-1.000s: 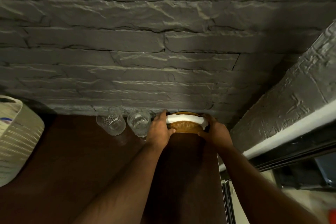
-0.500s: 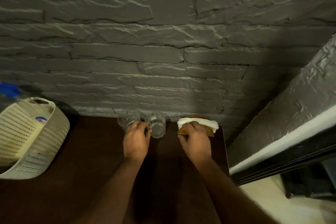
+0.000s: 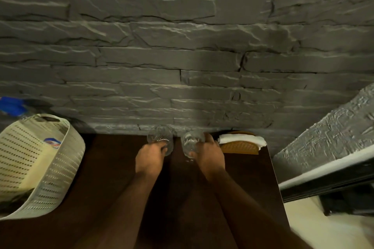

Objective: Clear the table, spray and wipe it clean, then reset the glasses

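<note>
Two clear patterned glasses stand at the far edge of the dark wooden table, close to the stone wall. My left hand grips the left glass from the near side. My right hand grips the right glass, fingers curled round its right side. Just to the right sits a woven napkin holder with white napkins on top, by the table's right corner.
A cream perforated basket stands on the table's left, with a cloth and a labelled item inside. Something blue shows behind it. A dark stone wall backs the table. A ledge and pale floor lie to the right.
Both hands left the napkin holder. My left hand went to the left glass, then my right hand moved left from the holder onto the right glass. The view shifted rightward.
</note>
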Motion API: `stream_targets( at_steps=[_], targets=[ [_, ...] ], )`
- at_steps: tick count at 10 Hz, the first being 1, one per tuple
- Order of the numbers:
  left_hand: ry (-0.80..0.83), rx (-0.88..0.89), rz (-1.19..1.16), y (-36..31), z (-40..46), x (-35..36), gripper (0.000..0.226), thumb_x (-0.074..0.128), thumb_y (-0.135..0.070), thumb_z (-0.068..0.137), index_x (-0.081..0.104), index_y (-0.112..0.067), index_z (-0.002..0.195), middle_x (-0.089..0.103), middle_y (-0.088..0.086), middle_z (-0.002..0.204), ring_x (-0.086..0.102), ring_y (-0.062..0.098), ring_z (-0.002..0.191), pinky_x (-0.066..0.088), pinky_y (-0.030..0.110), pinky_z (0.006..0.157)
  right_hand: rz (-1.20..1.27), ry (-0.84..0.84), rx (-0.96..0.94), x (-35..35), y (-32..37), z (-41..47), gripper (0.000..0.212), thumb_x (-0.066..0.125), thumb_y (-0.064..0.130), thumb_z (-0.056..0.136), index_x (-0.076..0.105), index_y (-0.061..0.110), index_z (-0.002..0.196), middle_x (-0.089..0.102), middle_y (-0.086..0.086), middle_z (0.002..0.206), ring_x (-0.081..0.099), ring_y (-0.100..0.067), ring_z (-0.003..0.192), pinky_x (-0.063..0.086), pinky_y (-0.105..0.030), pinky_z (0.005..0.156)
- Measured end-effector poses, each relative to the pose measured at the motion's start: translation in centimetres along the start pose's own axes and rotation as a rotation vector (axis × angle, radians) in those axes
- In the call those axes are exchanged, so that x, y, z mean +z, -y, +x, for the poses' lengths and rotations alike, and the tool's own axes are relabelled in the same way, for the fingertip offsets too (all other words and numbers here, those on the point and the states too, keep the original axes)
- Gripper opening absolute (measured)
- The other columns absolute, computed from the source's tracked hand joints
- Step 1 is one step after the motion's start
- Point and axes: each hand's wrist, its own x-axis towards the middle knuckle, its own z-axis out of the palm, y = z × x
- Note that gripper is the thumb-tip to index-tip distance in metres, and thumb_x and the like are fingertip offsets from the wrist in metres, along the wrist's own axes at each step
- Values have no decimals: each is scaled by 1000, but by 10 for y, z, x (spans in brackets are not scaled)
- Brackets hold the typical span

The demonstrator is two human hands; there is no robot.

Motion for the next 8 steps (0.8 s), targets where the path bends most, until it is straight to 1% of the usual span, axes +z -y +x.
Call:
stream_targets(
  at_steps=[1, 2, 3, 4, 5, 6, 7, 8],
  targets=[
    [4, 10, -15, 4, 1, 2, 23, 55, -33, 94, 64, -35, 115, 69, -5, 101, 63, 15, 91, 54, 33, 78, 19, -8, 8, 6, -3, 0, 37, 69, 40, 87, 67, 21, 118, 37, -4, 150, 53, -24, 120, 53, -36, 95],
    [-2, 59, -8, 8, 3, 3, 24, 54, -34, 95, 61, -35, 118, 67, -7, 106, 62, 13, 95, 52, 30, 80, 0, -16, 16, 8, -4, 3, 42, 75, 39, 82, 67, 20, 119, 39, -6, 148, 53, -25, 119, 53, -37, 95],
    [-23, 97, -6, 10, 1, 3, 29, 54, -36, 95, 58, -34, 123, 62, -6, 118, 60, 15, 102, 50, 30, 82, -23, -10, 22, 7, -1, 5, 43, 70, 35, 86, 64, 19, 125, 38, -9, 149, 50, -27, 123, 51, -38, 98],
    [-36, 110, -47, 15, -5, 3, 44, 56, -41, 93, 50, -30, 134, 46, -4, 138, 57, 19, 112, 49, 32, 87, -31, -32, 45, 6, 2, -4, 60, 67, 42, 87, 49, 26, 141, 28, -14, 156, 36, -35, 138, 46, -43, 104],
    [-75, 119, -59, 18, -19, 0, 47, 56, -43, 92, 49, -28, 136, 41, -2, 141, 55, 19, 115, 50, 32, 86, -83, -94, 19, 6, 5, -17, 68, 69, 47, 83, 43, 31, 145, 27, -16, 158, 27, -39, 143, 43, -50, 108],
    [-136, 169, -49, 25, -43, -14, 47, 56, -44, 91, 51, -26, 134, 44, -2, 137, 50, 18, 118, 50, 31, 90, -107, -148, -9, -2, 15, -39, 73, 70, 49, 81, 42, 31, 146, 28, -16, 158, 22, -39, 146, 40, -52, 110],
    [-152, 215, -57, 31, -66, -25, 47, 56, -43, 91, 51, -25, 135, 46, -2, 137, 48, 17, 120, 48, 31, 94, -116, -129, -28, -11, 25, -62, 73, 68, 48, 84, 38, 30, 148, 23, -15, 161, 17, -37, 149, 38, -50, 111],
    [-112, 261, -42, 35, -114, -47, 48, 53, -44, 93, 49, -26, 137, 41, -4, 143, 43, 16, 127, 41, 30, 102, -116, -120, -24, -21, 41, -114, 71, 64, 47, 88, 35, 29, 150, 19, -14, 163, 14, -35, 150, 36, -49, 111]
  ],
)
